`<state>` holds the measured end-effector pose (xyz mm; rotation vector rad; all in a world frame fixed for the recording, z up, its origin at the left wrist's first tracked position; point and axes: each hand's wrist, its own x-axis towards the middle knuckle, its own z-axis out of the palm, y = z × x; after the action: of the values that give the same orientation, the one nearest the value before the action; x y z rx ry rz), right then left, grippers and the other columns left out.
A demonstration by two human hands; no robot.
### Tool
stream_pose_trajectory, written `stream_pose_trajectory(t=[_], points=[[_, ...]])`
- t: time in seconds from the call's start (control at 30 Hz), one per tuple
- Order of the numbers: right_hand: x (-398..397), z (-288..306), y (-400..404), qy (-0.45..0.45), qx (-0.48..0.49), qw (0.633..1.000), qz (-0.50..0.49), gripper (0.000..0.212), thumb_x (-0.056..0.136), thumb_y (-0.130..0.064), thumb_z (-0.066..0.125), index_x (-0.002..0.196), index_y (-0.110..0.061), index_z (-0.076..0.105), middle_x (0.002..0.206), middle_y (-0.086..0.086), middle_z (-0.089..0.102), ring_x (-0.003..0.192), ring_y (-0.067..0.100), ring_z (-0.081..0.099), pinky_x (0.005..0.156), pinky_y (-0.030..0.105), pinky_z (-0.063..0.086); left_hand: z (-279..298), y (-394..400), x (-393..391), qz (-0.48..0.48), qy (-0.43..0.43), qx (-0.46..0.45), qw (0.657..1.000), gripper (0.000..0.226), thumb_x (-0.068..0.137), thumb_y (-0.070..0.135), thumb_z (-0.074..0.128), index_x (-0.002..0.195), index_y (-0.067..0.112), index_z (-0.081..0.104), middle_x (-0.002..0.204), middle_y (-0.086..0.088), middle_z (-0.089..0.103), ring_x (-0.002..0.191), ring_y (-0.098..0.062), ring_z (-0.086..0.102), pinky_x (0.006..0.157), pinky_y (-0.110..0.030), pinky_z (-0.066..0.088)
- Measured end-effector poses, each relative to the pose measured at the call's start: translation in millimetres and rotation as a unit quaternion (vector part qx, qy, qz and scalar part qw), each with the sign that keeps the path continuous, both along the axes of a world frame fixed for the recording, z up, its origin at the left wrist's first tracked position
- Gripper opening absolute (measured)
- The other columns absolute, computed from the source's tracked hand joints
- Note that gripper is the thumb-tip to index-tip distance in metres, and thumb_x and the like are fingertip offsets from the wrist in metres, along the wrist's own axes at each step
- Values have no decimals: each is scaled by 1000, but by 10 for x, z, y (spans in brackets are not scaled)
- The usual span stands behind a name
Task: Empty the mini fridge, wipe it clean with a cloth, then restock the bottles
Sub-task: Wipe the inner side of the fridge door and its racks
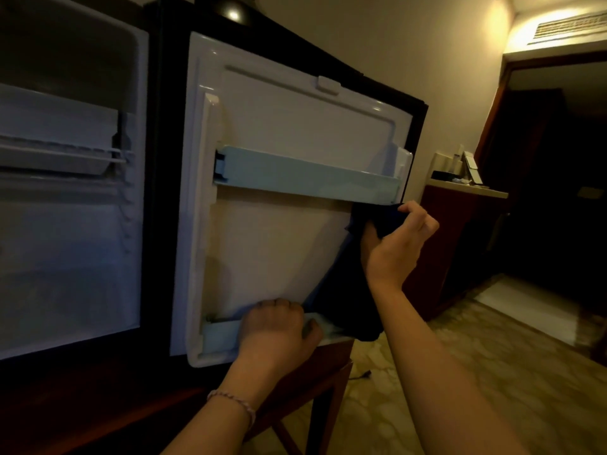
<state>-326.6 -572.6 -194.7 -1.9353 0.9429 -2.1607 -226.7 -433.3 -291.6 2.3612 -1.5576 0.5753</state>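
While left hand point(276, 326) grips the lower door shelf point(223, 334) to steady the fridge door point(279, 126), right hand point(399, 239) pinches the dark cloth point(348, 300), wiping.

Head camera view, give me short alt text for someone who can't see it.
A person's right hand presses a dark cloth against the inner panel of an open mini fridge door, just under its upper door shelf. The left hand grips the lower door shelf. No bottles show in the fridge interior.
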Motion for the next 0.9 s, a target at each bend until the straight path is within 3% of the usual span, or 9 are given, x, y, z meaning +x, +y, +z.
stream_pose_trajectory(t=[0.1,0.2,0.27,0.4,0.6,0.8,0.9], points=[[5,-136,5,-1,25,1000,8,50,84,-18,74,122,-13,42,130,11,38,95,13,46,59,11,31,15,19,-4,-5,-1,1,1000,53,99,59,31,118,20,61,121,-2,66,105,-20,61,71,-31,35],[-41,-332,-8,22,48,998,22,50,86,-17,72,124,-15,40,129,11,39,99,21,53,67,27,41,40,28,-12,-8,7,-6,1000,51,99,59,33,116,21,62,120,-1,66,105,-19,61,69,-30,32],[-81,-471,-3,35,67,996,40,52,84,-18,74,124,-13,41,126,11,41,99,25,55,71,29,42,48,26,-13,-8,8,-8,1000,50,98,58,33,116,22,62,120,-1,66,105,-19,61,71,-31,34],[-161,-649,34,41,114,989,80,55,80,-16,78,122,-9,42,117,5,42,100,24,53,75,36,49,66,32,-5,-16,28,5,999,47,98,54,36,117,20,61,122,-3,64,107,-21,60,74,-31,37],[-304,-731,107,54,178,977,105,52,80,-11,77,117,-12,41,113,2,42,93,13,46,66,16,36,70,40,-19,-18,31,2,999,43,98,48,35,113,18,62,119,-4,65,105,-23,60,71,-32,35],[-252,-559,133,59,148,984,73,53,79,-19,79,117,-12,44,119,7,41,96,22,51,74,29,42,75,69,-32,-23,34,-5,999,40,98,46,35,108,18,61,115,-5,66,101,-24,61,70,-32,36],[-204,-124,134,18,101,992,72,51,80,-20,79,116,-11,44,121,9,41,91,15,48,65,13,38,51,94,-61,-13,10,-25,1000,40,98,46,35,110,19,62,116,-3,66,101,-22,61,67,-31,31]])
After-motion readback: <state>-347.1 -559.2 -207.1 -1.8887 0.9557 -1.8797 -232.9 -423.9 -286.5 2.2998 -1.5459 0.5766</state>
